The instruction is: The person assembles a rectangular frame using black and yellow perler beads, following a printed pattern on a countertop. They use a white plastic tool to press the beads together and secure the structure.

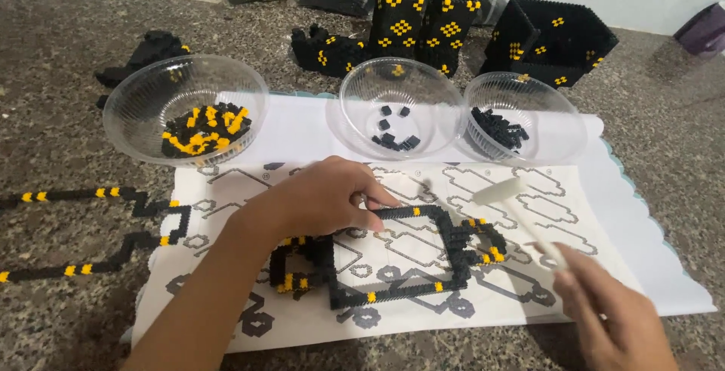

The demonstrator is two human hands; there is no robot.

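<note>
Two bare forearms enter from the bottom edge, no sleeves, watch or rings visible; the left hand [321,199] appears sharp, the right hand [615,322] slightly blurred, nails short.

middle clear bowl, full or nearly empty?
Nearly empty. The middle clear bowl holds only a few small black bricks on its bottom; most of its ribbed base shows bare.
</note>
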